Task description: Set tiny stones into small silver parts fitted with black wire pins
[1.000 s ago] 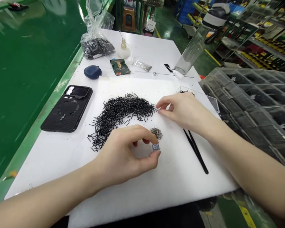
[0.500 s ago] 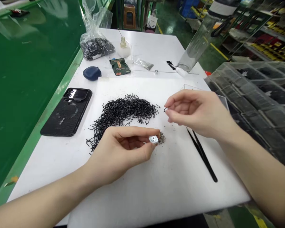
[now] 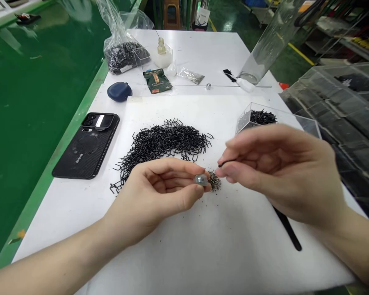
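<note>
Between the thumb and fingers of my left hand [image 3: 161,188] is a small shiny silvery piece [image 3: 201,179], its exact kind unclear. My right hand [image 3: 283,172], just to the right, pinches a thin black bent wire piece [image 3: 228,162] that points toward the silvery piece without touching it. Behind my left hand spreads a curved pile of black bent wire pieces [image 3: 169,139]. A little heap of tiny metallic grains [image 3: 215,181] lies on the white mat [image 3: 184,258] between the hands. Black tweezers [image 3: 287,229] rest on the mat, partly hidden under my right hand.
A clear box [image 3: 244,116] of black pieces stands behind my right hand. At left lies a black phone [image 3: 86,145], with a dark blue case [image 3: 119,91] beyond it. Farther back are a green packet [image 3: 157,81], a plastic bag [image 3: 126,55] and a tall clear bottle [image 3: 261,51].
My right hand has come nearer to the camera and lower, with the black wire piece now showing more plainly. The silvery piece has turned in my left fingers. The view has shifted slightly.
</note>
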A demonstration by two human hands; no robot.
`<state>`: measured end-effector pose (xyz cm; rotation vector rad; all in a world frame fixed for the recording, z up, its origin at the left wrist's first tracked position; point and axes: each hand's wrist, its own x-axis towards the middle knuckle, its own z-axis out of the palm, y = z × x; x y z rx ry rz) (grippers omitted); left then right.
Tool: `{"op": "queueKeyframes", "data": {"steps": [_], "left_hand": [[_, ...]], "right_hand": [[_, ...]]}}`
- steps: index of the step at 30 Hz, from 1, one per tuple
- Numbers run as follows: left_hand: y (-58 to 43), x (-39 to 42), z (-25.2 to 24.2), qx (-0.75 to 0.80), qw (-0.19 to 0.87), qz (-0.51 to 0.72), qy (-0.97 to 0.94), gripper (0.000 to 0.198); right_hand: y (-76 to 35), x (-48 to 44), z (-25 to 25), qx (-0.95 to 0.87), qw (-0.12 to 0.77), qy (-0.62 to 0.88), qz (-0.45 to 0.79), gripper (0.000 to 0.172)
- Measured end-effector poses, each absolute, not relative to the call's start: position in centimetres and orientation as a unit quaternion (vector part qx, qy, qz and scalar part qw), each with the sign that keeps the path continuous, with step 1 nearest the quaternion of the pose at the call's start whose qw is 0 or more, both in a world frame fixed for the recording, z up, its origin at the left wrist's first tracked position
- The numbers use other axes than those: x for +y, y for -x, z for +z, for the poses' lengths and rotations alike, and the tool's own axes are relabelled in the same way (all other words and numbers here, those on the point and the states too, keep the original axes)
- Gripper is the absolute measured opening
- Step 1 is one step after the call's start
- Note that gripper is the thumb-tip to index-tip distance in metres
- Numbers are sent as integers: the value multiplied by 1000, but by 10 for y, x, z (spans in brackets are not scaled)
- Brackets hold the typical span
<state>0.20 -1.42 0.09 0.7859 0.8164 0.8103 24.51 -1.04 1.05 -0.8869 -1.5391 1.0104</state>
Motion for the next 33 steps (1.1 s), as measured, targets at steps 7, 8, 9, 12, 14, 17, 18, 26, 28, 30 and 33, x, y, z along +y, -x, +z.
{"op": "queueKeyframes", "data": {"steps": [7,8,9,12,14,17,18,26,28,30,33], "left_hand": [[0,-14,-2,360,779,385,-340,18],[0,-14,-2,359,779,386,-340,19],[0,-14,-2,362,778,385,-341,19],[-1,-12,-1,380,767,383,-347,24],[-2,-12,-1,390,759,385,-351,26],[-3,-11,0,396,755,389,-350,24],[-3,-12,1,400,753,390,-348,25],[-3,-14,3,431,746,377,-340,31],[-4,-14,3,435,744,374,-341,31],[-4,-13,3,435,743,375,-343,31],[-3,-13,2,431,747,374,-343,30]], "right_hand": [[-242,-13,13,-692,507,358,369,41],[-241,-14,13,-700,507,356,354,40],[-241,-14,14,-709,509,354,335,38],[-239,-16,13,-733,514,349,276,33],[-239,-18,12,-745,509,351,252,33],[-237,-22,9,-749,497,369,235,35],[-236,-24,8,-744,502,376,230,36],[-232,-31,8,-713,507,399,275,54],[-231,-32,9,-694,516,406,296,55],[-229,-33,11,-670,525,414,324,54],[-227,-34,11,-642,532,420,357,56]]}}
